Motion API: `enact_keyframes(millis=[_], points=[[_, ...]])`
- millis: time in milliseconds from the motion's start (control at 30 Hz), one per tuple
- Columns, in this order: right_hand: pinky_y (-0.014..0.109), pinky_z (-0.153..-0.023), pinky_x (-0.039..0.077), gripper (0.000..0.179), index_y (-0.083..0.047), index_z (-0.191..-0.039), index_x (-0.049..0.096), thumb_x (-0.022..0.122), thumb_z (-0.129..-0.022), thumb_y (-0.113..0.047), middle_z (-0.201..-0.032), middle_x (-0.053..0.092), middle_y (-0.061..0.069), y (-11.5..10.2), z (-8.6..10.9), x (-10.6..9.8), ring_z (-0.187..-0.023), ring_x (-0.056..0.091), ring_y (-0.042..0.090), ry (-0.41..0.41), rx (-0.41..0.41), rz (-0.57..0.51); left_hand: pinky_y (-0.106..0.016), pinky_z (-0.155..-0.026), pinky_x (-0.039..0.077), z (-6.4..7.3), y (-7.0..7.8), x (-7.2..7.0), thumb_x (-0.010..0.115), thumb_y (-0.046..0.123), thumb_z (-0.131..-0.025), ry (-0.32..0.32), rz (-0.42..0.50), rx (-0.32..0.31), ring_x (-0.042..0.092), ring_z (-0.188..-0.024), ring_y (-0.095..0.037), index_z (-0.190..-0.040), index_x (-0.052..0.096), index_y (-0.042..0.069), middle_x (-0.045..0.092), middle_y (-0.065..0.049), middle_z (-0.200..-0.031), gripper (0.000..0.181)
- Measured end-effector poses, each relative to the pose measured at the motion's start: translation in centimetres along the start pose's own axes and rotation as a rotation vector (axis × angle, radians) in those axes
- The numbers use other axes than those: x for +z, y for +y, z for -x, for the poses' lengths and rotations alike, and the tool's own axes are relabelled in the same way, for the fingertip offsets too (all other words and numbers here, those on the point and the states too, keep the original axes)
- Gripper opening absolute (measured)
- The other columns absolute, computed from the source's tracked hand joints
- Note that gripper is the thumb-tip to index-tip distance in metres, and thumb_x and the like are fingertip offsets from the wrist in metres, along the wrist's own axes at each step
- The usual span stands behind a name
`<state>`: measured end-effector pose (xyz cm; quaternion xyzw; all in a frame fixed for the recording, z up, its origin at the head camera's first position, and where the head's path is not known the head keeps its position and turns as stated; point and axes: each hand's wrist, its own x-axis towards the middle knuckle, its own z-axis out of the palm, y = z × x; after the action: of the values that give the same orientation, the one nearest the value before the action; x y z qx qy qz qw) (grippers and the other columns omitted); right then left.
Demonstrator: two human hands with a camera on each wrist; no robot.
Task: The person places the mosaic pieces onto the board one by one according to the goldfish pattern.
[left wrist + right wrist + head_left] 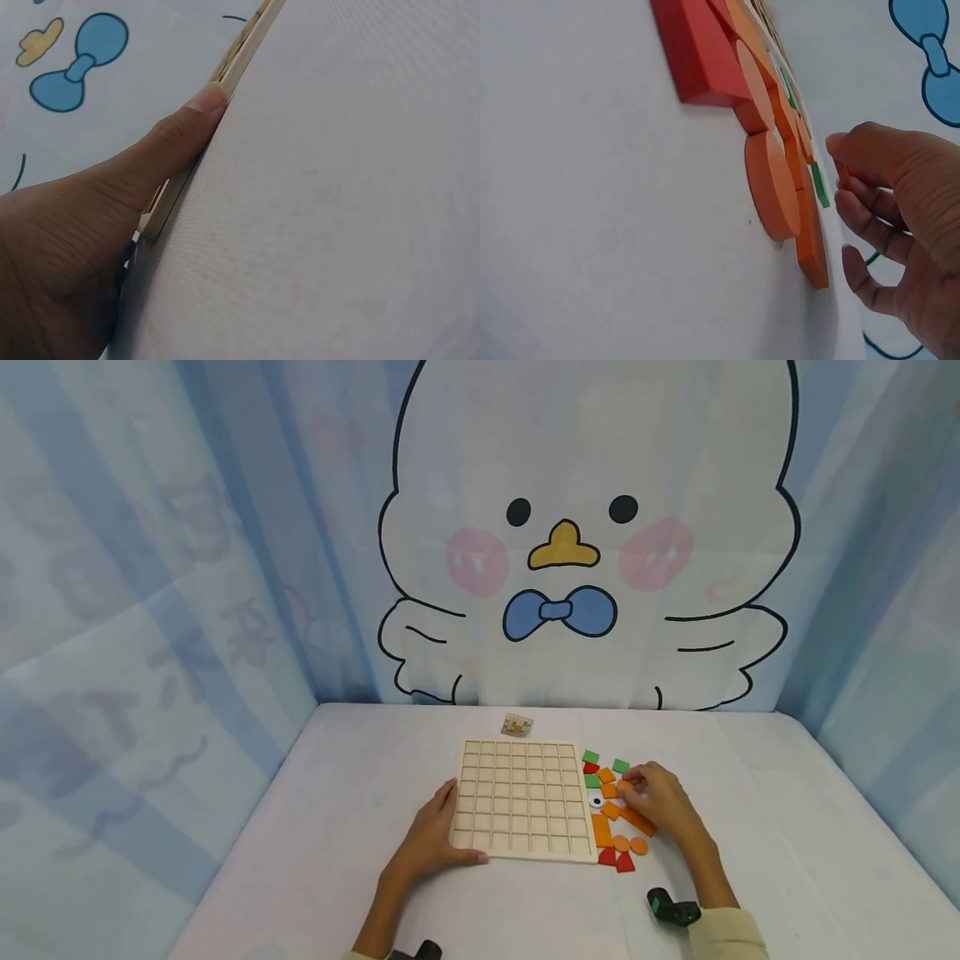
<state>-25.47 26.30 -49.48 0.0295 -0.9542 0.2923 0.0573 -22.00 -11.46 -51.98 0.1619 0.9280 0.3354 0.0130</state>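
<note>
A pale wooden board (525, 802) with a grid of square cells lies flat on the table. My left hand (431, 839) grips its near left corner, thumb (176, 139) along the front edge and fingers at the left side. Over the loose pieces to the board's right, my right hand (658, 797) pinches a small orange piece (842, 174) between thumb and fingertip; its shape is mostly hidden. Beneath and beside that hand lie an orange strip (637, 822), orange discs (639, 846), red pieces (625, 862), green pieces (591, 756) and a white piece with an eye (596, 802).
Behind the board sits a small patterned card (517, 724). The white table (360, 793) meets a curtain (555, 668) with a cartoon bird at its far edge. Blue curtains (150, 610) hang along the sides. Dark devices (672, 907) are strapped at both wrists.
</note>
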Motion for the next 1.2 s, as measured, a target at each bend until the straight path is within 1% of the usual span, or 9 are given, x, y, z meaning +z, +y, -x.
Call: enact_keyframes(millis=[67, 233, 400, 533, 667, 800, 933, 1067, 1200], points=[[0.042, -0.083, 0.058, 0.027, 0.002, -0.105, 0.067, 0.071, -0.088, -0.019, -0.099, 0.062, 0.014, -0.2, -0.1, 0.2, -0.087, 0.059, 0.024, 0.008, -0.017, -0.008, -0.052, -0.115, 0.033, 0.0, 0.0, 0.0, 0.082, 0.066, -0.061, -0.003, -0.002, -0.004, 0.029, -0.145, -0.038, -0.154, 0.019, -0.002, 0.02, -0.02, -0.161, 0.131], [0.039, -0.081, 0.055, 0.028, -0.002, -0.108, 0.067, 0.071, -0.088, -0.021, -0.101, 0.062, 0.009, -1.1, -0.5, 0.6, -0.087, 0.056, 0.02, 0.017, -0.087, -0.014, -0.052, -0.114, 0.033, 0.0, -0.1, 0.0, 0.082, 0.067, -0.061, -0.004, -0.006, -0.008, 0.029, -0.145, -0.038, -0.154, 0.02, -0.001, 0.02, -0.019, -0.161, 0.131], [0.039, -0.082, 0.055, 0.025, -0.004, -0.106, 0.067, 0.071, -0.089, -0.021, -0.1, 0.062, 0.005, -2.5, -1.2, 1.4, -0.088, 0.057, 0.018, 0.004, -0.176, -0.05, -0.051, -0.114, 0.033, 0.0, -0.2, 0.0, 0.082, 0.067, -0.061, -0.001, -0.023, -0.01, 0.03, -0.145, -0.038, -0.154, 0.02, -0.001, 0.02, -0.019, -0.161, 0.131], [0.038, -0.083, 0.054, 0.024, -0.005, -0.107, 0.067, 0.071, -0.09, -0.02, -0.101, 0.062, 0.004, -3.8, -1.8, 2.1, -0.09, 0.058, 0.016, -0.008, -0.265, -0.064, -0.051, -0.114, 0.034, -0.1, -0.3, 0.0, 0.082, 0.066, -0.061, 0.002, -0.025, -0.004, 0.03, -0.145, -0.038, -0.154, 0.02, -0.001, 0.021, -0.019, -0.161, 0.131], [0.039, -0.083, 0.055, 0.022, -0.005, -0.107, 0.067, 0.071, -0.089, -0.016, -0.102, 0.062, 0.005, -5.0, -2.1, 2.8, -0.091, 0.06, 0.017, -0.018, -0.35, -0.11, -0.051, -0.114, 0.034, -0.1, -0.3, 0.1, 0.082, 0.066, -0.062, -0.003, -0.026, 0.004, 0.03, -0.145, -0.038, -0.154, 0.02, -0.001, 0.02, -0.02, -0.161, 0.13], [0.032, -0.077, 0.055, 0.021, -0.005, -0.107, 0.066, 0.071, -0.089, -0.013, -0.102, 0.062, 0.005, -6.1, -2.4, 3.7, -0.088, 0.06, 0.015, -0.045, -0.398, -0.157, -0.051, -0.114, 0.033, -0.1, -0.3, 0.1, 0.082, 0.066, -0.062, -0.004, -0.027, 0.007, 0.03, -0.145, -0.038, -0.154, 0.019, -0.002, 0.02, -0.02, -0.161, 0.13], [0.027, -0.073, 0.052, 0.02, -0.007, -0.107, 0.066, 0.07, -0.09, -0.016, -0.101, 0.062, 0.003, -7.3, -2.6, 4.8, -0.085, 0.059, 0.013, -0.064, -0.448, -0.163, -0.051, -0.114, 0.033, 0.0, -0.2, 0.0, 0.082, 0.065, -0.062, 0.0, -0.016, 0.004, 0.03, -0.145, -0.038, -0.154, 0.02, -0.001, 0.021, -0.019, -0.161, 0.13], [0.028, -0.072, 0.054, 0.019, -0.005, -0.105, 0.066, 0.07, -0.091, -0.016, -0.099, 0.062, 0.004, -8.6, -3.0, 5.9, -0.083, 0.06, 0.015, -0.071, -0.516, -0.181, -0.052, -0.114, 0.034, 0.0, -0.2, 0.0, 0.081, 0.067, -0.062, -0.006, -0.016, -0.001, 0.03, -0.145, -0.038, -0.154, 0.02, -0.001, 0.02, -0.019, -0.161, 0.13], [0.028, -0.074, 0.054, 0.019, -0.004, -0.105, 0.065, 0.069, -0.091, -0.015, -0.098, 0.061, 0.006, -10.0, -3.5, 6.9, -0.084, 0.06, 0.016, -0.093, -0.547, -0.206, -0.051, -0.114, 0.034, 0.0, -0.3, 0.1, 0.08, 0.068, -0.062, -0.006, -0.025, 0.002, 0.03, -0.144, -0.038, -0.154, 0.02, -0.001, 0.02, -0.018, -0.161, 0.13]])
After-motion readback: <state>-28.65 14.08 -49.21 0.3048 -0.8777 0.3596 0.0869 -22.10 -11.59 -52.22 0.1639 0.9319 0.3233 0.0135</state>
